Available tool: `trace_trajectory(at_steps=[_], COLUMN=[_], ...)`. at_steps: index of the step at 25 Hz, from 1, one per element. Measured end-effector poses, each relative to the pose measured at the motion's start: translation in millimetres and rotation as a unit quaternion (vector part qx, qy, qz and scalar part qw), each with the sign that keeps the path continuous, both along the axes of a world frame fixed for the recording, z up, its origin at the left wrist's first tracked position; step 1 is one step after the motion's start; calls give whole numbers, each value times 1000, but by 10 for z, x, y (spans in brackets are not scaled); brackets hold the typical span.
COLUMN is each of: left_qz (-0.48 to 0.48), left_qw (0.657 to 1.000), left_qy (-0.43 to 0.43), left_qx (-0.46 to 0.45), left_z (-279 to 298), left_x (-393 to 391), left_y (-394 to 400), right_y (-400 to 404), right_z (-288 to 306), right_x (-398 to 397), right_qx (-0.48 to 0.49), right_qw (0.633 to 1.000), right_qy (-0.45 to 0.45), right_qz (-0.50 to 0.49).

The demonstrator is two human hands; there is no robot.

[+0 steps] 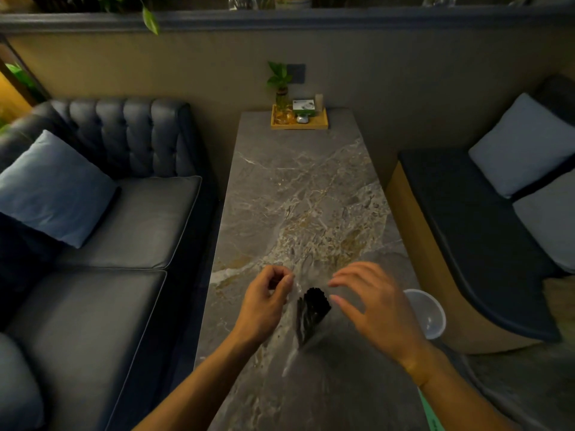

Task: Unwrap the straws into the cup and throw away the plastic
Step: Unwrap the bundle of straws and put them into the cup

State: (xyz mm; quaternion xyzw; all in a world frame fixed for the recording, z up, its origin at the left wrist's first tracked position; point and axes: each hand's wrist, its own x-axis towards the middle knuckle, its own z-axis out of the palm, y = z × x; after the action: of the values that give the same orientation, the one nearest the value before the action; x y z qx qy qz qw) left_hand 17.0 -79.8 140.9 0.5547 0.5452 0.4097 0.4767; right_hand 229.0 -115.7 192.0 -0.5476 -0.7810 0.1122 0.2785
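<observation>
Head view: bundle of black straws [312,309] in clear plastic [295,353], standing tilted over the near end of the marble counter [298,188], between both hands. Left hand [264,301] curled, fingertips pinched on a fold of plastic at the bundle's top left. Right hand [370,301] spread open just right of the straws, fingers loose, apparently holding nothing, though contact with the film too faint to tell. Empty white cup [427,312] near the counter's right edge, just beyond the right hand. No bin in sight. Straws likely light, fairly stiff yet easy to kink, prone to scatter once loose; best gripped round the middle of the bundle. Plastic thin, slippery, clingy, hard to see in this dim light; best pinched at the open top edge and peeled down. Cup light too, likely to tip if the bundle drops in off-centre.
</observation>
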Motion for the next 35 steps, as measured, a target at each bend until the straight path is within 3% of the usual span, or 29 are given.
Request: trace_trajectory(at_steps=[2,7,11,14,16,19,24,28,31,35], left_qz=[-1,-3,4,-46,-99,-143,-109,-74,-31,24], left_qw=[1000,1000,1000,997,991,964,943,954,977,992], left_qy=[0,12,-30,-41,33,210,301,287,213,123], left_qx=[6,4,-5,-40,-79,-79,-95,-41,8,22], left_z=[15,84,13,-310,-600,-1014,-1288,-1289,-1180,-863], left_x=[22,43,-54,-212,-282,-368,-511,-556,-597,-557], left_y=[17,116,102,-96,-224,-273,-154,-105,-70,1], right_y=[19,67,150,231,302,380,410,402,331,163], right_z=[77,50,18,40,63,94,175,221,268,271], right_x=[-51,-259,-347,-370,-388,-395,-321,-147,111,544], right_qx=[-2,-20,-113,-134,-150,-161,-184,-209,-242,-265], right_qw=[998,987,994,989,987,983,972,949,911,878], right_qy=[-49,-144,-8,36,39,52,100,171,269,322], right_qz=[51,60,-5,-44,-52,-71,-108,-161,-197,-236])
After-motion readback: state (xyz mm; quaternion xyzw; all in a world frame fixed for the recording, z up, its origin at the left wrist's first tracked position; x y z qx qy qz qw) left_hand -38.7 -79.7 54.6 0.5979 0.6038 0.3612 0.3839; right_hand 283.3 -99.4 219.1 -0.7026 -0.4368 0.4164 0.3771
